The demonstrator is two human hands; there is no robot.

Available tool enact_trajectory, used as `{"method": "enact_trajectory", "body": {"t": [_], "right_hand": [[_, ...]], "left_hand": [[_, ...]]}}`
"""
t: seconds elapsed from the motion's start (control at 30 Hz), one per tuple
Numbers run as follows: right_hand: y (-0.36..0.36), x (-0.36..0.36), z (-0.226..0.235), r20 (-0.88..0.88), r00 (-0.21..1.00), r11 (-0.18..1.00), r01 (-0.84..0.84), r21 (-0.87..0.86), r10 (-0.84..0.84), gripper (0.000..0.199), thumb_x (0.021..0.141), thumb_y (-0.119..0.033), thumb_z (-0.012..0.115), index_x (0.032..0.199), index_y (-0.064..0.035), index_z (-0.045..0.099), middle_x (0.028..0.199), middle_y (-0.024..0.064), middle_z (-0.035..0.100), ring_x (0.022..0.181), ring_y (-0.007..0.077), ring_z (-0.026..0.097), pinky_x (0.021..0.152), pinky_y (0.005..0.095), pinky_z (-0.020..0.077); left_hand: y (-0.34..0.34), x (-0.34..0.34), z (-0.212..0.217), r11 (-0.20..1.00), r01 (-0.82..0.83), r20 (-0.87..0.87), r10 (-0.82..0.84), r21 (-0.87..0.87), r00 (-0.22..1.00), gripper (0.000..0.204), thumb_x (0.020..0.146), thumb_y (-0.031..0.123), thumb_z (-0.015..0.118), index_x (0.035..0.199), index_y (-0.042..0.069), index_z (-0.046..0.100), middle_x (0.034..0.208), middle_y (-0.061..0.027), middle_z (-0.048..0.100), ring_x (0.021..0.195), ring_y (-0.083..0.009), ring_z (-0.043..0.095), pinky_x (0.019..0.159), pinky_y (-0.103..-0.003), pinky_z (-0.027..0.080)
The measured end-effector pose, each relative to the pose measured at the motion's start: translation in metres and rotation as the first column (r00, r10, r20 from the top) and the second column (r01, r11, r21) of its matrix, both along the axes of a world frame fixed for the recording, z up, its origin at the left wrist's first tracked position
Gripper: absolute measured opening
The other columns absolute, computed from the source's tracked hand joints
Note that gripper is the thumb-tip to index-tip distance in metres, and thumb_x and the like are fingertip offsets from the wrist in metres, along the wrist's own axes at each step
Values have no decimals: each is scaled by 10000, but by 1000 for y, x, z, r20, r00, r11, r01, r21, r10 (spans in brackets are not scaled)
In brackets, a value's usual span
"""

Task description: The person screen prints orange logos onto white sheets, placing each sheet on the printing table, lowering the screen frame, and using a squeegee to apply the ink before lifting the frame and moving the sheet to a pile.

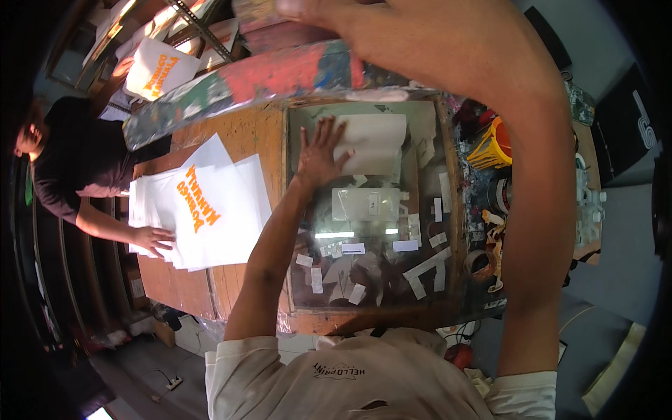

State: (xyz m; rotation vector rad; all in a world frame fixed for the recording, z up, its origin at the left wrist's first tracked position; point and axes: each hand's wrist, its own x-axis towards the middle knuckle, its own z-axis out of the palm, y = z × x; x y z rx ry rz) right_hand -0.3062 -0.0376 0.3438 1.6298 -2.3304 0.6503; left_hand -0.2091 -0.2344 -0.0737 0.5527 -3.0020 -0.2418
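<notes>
My left hand [323, 155] lies flat with fingers spread, at the left edge of a pale rectangular sheet [381, 143] on the glass panel [329, 280] set into the wooden table. Across the top of the view runs a thick, paint-smeared screen-printing frame [280, 73], streaked red, green and dark blue, raised above the table. My right hand [357, 17] reaches high over the table and grips the frame, with its fingers partly cut off by the upper edge. Labels and tape pieces dot the glass, along with a translucent rectangular patch [367, 205].
Left of the glass lies a stack of white sheets [238, 238] with orange lettering. A co-worker's hand [154, 240] rests on it; their other hand is by another printed sheet [159, 70]. At right stand a yellow-stained orange container [495, 142], tape rolls and plastic bottles [593, 203].
</notes>
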Motion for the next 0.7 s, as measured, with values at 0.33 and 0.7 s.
{"method": "enact_trajectory", "body": {"t": [0.33, 0.7], "right_hand": [[-13, 14, 13, -28, 989, 975, 149, 162, -147, 458, 998, -411, 588, 864, 11, 704, 631, 152, 661, 652, 308, 687, 790, 437, 556], [-31, -11, -8, 218, 976, 998, -6, 62, -7, 427, 961, -369, 719, 1170, 4, 720, 999, 169, 763, 916, 237, 729, 862, 336, 540]], "left_hand": [[87, -25, -17, 976, -207, 78, 212, -63, 974, 817, 1055, 565, 338, 1636, 2, 224, 1709, -227, 180, 1577, -485, 80, 1242, -681, 67], [69, -46, 5, 792, 598, -72, -594, 125, 801, 675, 1042, 606, 384, 1597, 223, 414, 1675, -166, 316, 1576, -301, 244, 1291, -546, 116]]}}
